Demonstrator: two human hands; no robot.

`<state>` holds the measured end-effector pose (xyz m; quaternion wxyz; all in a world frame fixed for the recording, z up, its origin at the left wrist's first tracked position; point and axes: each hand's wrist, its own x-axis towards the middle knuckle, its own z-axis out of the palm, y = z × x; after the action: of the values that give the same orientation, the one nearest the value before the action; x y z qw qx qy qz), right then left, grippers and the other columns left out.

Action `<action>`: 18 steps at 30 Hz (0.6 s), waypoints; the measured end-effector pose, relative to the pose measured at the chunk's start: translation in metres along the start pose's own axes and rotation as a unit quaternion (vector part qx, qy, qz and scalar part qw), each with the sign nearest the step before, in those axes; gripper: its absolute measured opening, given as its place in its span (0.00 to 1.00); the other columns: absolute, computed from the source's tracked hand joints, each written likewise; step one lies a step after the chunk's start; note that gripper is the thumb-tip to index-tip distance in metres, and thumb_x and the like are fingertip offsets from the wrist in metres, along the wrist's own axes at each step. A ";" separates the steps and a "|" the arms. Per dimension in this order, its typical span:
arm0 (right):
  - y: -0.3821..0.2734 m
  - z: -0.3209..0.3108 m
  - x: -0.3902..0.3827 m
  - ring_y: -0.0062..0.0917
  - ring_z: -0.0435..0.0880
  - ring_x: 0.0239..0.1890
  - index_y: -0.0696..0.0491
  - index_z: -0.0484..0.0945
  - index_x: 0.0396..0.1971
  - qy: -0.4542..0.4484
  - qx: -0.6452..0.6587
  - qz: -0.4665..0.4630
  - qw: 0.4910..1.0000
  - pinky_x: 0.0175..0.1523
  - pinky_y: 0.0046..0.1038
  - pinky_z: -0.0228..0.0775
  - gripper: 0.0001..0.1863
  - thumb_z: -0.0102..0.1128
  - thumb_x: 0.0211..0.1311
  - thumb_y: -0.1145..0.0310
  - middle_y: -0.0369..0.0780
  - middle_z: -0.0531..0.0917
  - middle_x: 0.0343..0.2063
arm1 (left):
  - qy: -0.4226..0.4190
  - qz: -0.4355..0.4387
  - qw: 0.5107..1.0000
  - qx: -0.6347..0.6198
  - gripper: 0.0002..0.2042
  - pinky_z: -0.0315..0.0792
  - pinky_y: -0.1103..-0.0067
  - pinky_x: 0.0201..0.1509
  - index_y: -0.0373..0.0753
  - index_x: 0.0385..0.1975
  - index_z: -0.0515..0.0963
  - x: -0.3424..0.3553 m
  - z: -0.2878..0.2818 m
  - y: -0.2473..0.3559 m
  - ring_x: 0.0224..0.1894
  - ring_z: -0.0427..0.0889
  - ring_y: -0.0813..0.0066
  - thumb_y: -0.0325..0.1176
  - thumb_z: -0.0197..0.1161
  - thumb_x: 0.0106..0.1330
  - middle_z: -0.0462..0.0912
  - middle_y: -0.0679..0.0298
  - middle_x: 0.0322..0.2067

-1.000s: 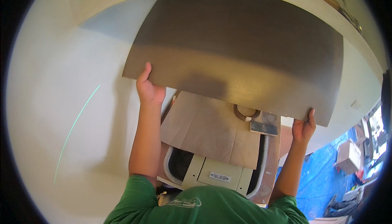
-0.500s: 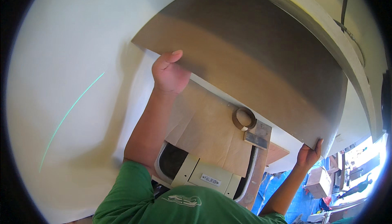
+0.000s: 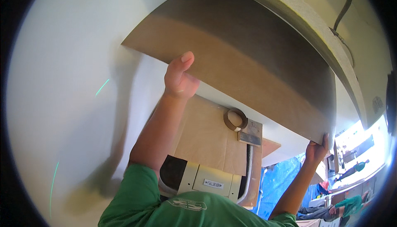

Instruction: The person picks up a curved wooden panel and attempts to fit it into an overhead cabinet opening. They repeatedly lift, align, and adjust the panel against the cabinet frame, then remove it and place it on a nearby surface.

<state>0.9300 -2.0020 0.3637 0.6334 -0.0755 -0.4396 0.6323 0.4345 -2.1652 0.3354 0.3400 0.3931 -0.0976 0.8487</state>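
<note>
- Brown sheet [image 3: 248,65]: a broad, smooth panel with a dark upper zone and a lighter lower zone, held aslant before a pale wall [image 3: 53,61]; its left corner lies higher in the view than its right.
- Left hand [image 3: 181,77]: set at the sheet's lower edge, left of its middle; the thumb lies upward on the front face, with the fingers hidden behind, so that the edge is gripped between them.
- Right hand [image 3: 316,151]: pinching the sheet at its lower right corner, thumb upright at the edge (the curl of the fingertips cannot be told).
- Pale curved ledge [image 3: 308,26]: runs along the sheet's upper right side; whether the two touch cannot be told.
- Cardboard [image 3: 209,136]: lies below the sheet, over a beige metal unit [image 3: 190,176].
- Brown ring-shaped roll [image 3: 228,121]: rests near the cardboard's upper right part, just beside a small dark-faced block [image 3: 250,138].
- Green light streaks [image 3: 102,87]: two, on the wall at left.
- Blue sheeting [image 3: 281,181]: spread at lower right; beyond it, a co-worker in a green top [image 3: 349,205] and a second, smaller figure [image 3: 359,167].
</note>
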 end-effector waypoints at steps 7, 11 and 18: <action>0.020 -0.016 0.003 0.33 0.81 0.49 0.59 0.74 0.49 0.114 0.012 -0.021 0.993 0.53 0.35 0.78 0.14 0.53 0.66 0.72 0.45 0.81 0.46 | 0.294 0.055 0.951 0.077 0.15 0.69 0.70 0.54 0.37 0.43 0.76 -0.017 0.024 -0.028 0.49 0.76 0.67 0.36 0.55 0.59 0.78 0.63 0.45; 0.044 -0.031 0.007 0.30 0.83 0.46 0.59 0.76 0.44 0.146 -0.001 0.015 0.989 0.50 0.31 0.81 0.10 0.53 0.66 0.74 0.43 0.82 0.42 | 0.310 0.067 0.917 0.242 0.12 0.70 0.73 0.52 0.34 0.41 0.76 -0.028 0.012 -0.032 0.47 0.76 0.71 0.32 0.58 0.59 0.78 0.64 0.43; 0.080 -0.054 0.031 0.32 0.82 0.47 0.59 0.76 0.43 0.222 0.013 0.051 0.974 0.50 0.33 0.80 0.10 0.53 0.66 0.72 0.42 0.82 0.42 | 0.294 0.078 0.863 0.404 0.09 0.69 0.81 0.50 0.33 0.40 0.75 -0.027 -0.012 -0.039 0.43 0.74 0.76 0.27 0.59 0.62 0.77 0.65 0.40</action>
<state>0.9004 -1.9354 0.2933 0.6828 -0.2282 -0.2748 0.6373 0.4652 -2.1444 0.3035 0.0972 0.2196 0.3285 0.9135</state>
